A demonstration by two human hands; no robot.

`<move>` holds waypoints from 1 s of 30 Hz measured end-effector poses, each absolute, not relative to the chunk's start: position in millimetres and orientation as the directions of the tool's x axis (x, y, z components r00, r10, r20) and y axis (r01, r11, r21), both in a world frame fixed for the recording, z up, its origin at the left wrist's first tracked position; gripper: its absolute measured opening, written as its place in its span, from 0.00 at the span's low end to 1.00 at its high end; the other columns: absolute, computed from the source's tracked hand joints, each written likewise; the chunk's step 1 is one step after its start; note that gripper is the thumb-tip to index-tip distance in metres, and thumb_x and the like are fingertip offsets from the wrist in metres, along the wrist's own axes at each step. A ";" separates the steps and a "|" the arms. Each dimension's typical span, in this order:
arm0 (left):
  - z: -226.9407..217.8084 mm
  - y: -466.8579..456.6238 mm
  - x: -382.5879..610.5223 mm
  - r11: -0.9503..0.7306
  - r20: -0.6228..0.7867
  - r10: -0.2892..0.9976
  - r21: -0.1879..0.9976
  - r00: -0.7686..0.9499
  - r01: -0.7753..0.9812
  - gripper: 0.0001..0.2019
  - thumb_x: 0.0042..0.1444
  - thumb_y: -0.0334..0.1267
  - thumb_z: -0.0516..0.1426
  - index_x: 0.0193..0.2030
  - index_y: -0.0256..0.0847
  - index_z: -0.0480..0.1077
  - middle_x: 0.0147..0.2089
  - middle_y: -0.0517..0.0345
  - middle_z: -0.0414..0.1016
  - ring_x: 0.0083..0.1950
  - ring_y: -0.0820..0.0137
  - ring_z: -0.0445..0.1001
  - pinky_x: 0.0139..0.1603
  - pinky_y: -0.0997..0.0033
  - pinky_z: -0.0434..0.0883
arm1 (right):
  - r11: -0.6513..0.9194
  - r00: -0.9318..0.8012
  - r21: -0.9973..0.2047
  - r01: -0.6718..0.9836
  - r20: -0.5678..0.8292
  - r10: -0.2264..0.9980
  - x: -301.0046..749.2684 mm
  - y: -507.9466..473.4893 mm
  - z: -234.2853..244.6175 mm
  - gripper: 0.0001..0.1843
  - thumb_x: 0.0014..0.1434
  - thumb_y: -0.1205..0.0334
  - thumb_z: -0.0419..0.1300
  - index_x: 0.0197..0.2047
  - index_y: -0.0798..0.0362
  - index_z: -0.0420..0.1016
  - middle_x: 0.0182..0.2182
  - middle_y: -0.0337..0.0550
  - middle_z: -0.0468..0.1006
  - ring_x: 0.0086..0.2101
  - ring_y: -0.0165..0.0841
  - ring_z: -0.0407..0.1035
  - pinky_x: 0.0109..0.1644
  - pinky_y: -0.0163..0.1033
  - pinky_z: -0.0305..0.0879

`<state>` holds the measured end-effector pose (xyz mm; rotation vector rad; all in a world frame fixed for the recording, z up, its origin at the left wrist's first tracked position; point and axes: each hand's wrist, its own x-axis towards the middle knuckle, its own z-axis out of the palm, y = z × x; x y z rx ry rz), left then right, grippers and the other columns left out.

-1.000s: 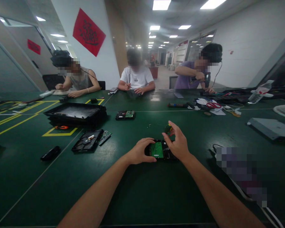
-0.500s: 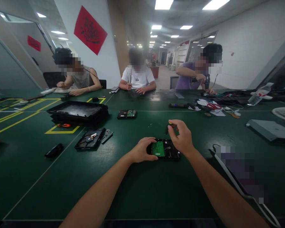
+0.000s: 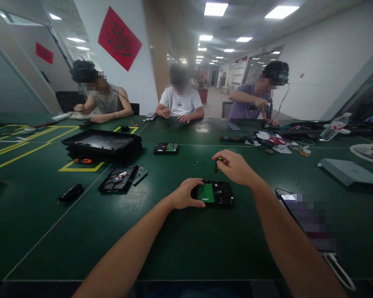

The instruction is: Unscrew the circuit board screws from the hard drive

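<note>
A black hard drive (image 3: 219,194) with a green circuit board facing up lies on the green table (image 3: 180,244) in front of me. My left hand (image 3: 185,193) grips its left end, fingers curled round the edge. My right hand (image 3: 234,167) is closed on a small screwdriver (image 3: 216,164) with a dark handle, held upright over the drive's far edge, its tip pointing down at the drive.
A second drive (image 3: 165,148) lies farther back, and an opened drive with a loose board (image 3: 120,178) to the left beside a black tray (image 3: 103,144). A blurred phone with a cable (image 3: 307,215) is at my right. Three people work at the far side; scissors (image 3: 278,140) lie there.
My right hand has closed round the screwdriver and turned it upright over the drive's far edge. My left hand stays on the drive's left end. The view has shifted slightly.
</note>
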<state>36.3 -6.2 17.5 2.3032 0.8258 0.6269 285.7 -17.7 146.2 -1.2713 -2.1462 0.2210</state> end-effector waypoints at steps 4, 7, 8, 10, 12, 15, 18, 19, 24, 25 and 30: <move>17.2 -6.3 36.1 -0.622 0.230 0.688 0.676 0.689 0.395 0.43 0.44 0.57 0.73 0.66 0.47 0.67 0.70 0.46 0.67 0.72 0.48 0.63 0.73 0.44 0.60 | 0.560 -0.468 -0.413 0.718 0.309 0.828 284.5 -18.3 167.4 0.14 0.62 0.69 0.56 0.48 0.51 0.80 0.40 0.42 0.81 0.32 0.31 0.71 0.39 0.37 0.63; 16.6 -6.0 35.9 -0.619 0.230 0.688 0.682 0.689 0.390 0.43 0.44 0.57 0.73 0.66 0.49 0.68 0.70 0.47 0.66 0.72 0.48 0.63 0.73 0.43 0.60 | 0.574 -0.529 -0.407 0.710 0.228 0.817 284.9 -21.4 178.4 0.15 0.62 0.69 0.57 0.49 0.50 0.79 0.37 0.40 0.82 0.32 0.31 0.73 0.39 0.36 0.64; 16.4 -5.9 35.9 -0.618 0.227 0.687 0.683 0.690 0.390 0.43 0.44 0.57 0.73 0.66 0.49 0.67 0.71 0.47 0.66 0.72 0.48 0.63 0.73 0.44 0.60 | 0.574 -0.535 -0.397 0.716 0.215 0.817 285.6 -22.5 180.5 0.15 0.62 0.71 0.57 0.49 0.51 0.80 0.36 0.40 0.82 0.32 0.31 0.73 0.39 0.36 0.64; 16.2 -5.7 35.8 -0.616 0.219 0.688 0.680 0.692 0.397 0.43 0.45 0.58 0.73 0.67 0.49 0.67 0.71 0.47 0.65 0.72 0.49 0.62 0.73 0.44 0.60 | 0.545 -0.500 -0.361 0.757 0.219 0.838 287.8 -24.7 182.1 0.17 0.59 0.74 0.58 0.47 0.51 0.80 0.35 0.39 0.82 0.32 0.32 0.74 0.39 0.36 0.64; 16.0 -5.7 35.7 -0.612 0.218 0.694 0.681 0.686 0.402 0.43 0.44 0.57 0.73 0.66 0.49 0.67 0.71 0.47 0.65 0.73 0.49 0.62 0.74 0.45 0.59 | 0.532 -0.476 -0.330 0.780 0.239 0.846 290.4 -26.6 181.4 0.18 0.58 0.76 0.58 0.47 0.50 0.80 0.37 0.39 0.83 0.35 0.33 0.75 0.41 0.36 0.64; 16.1 -5.7 35.5 -0.603 0.207 0.696 0.688 0.687 0.404 0.43 0.45 0.57 0.73 0.67 0.49 0.66 0.71 0.47 0.65 0.73 0.49 0.62 0.73 0.45 0.60 | 0.519 -0.461 -0.314 0.795 0.243 0.853 293.2 -29.2 179.2 0.17 0.60 0.76 0.57 0.47 0.51 0.80 0.38 0.41 0.84 0.36 0.33 0.76 0.43 0.36 0.65; 16.8 -5.3 35.6 -0.609 0.205 0.689 0.684 0.695 0.402 0.44 0.45 0.56 0.73 0.67 0.49 0.66 0.71 0.47 0.65 0.72 0.49 0.62 0.73 0.44 0.60 | 0.518 -0.457 -0.332 0.789 0.246 0.855 292.6 -31.0 177.4 0.15 0.64 0.74 0.55 0.47 0.52 0.80 0.39 0.42 0.84 0.33 0.32 0.76 0.43 0.36 0.65; 17.2 -5.0 35.7 -0.616 0.209 0.685 0.678 0.698 0.402 0.43 0.44 0.56 0.73 0.67 0.49 0.66 0.71 0.47 0.65 0.72 0.49 0.63 0.73 0.44 0.60 | 0.520 -0.458 -0.339 0.784 0.250 0.853 291.6 -31.1 176.9 0.14 0.65 0.73 0.55 0.47 0.52 0.79 0.40 0.42 0.84 0.33 0.32 0.76 0.42 0.35 0.65; 18.4 -3.5 36.9 -0.621 0.198 0.682 0.665 0.704 0.415 0.42 0.45 0.56 0.73 0.65 0.48 0.68 0.70 0.47 0.66 0.72 0.49 0.63 0.73 0.44 0.60 | 0.514 -0.446 -0.378 0.770 0.258 0.857 283.2 -28.9 175.0 0.15 0.64 0.74 0.55 0.47 0.52 0.79 0.38 0.41 0.84 0.33 0.31 0.76 0.41 0.34 0.64; 18.4 -3.4 37.1 -0.624 0.201 0.682 0.661 0.703 0.416 0.42 0.45 0.56 0.73 0.65 0.48 0.67 0.70 0.47 0.66 0.72 0.49 0.63 0.73 0.44 0.60 | 0.511 -0.442 -0.387 0.768 0.258 0.859 281.9 -28.7 175.0 0.15 0.63 0.74 0.56 0.47 0.52 0.79 0.38 0.40 0.84 0.33 0.30 0.76 0.40 0.34 0.64; 17.8 -4.1 37.6 -0.623 0.191 0.685 0.654 0.703 0.429 0.41 0.46 0.56 0.72 0.65 0.48 0.67 0.71 0.48 0.65 0.72 0.50 0.62 0.74 0.45 0.59 | 0.518 -0.453 -0.390 0.761 0.253 0.855 281.7 -30.8 177.5 0.13 0.62 0.74 0.57 0.45 0.51 0.80 0.34 0.38 0.83 0.32 0.30 0.75 0.38 0.34 0.63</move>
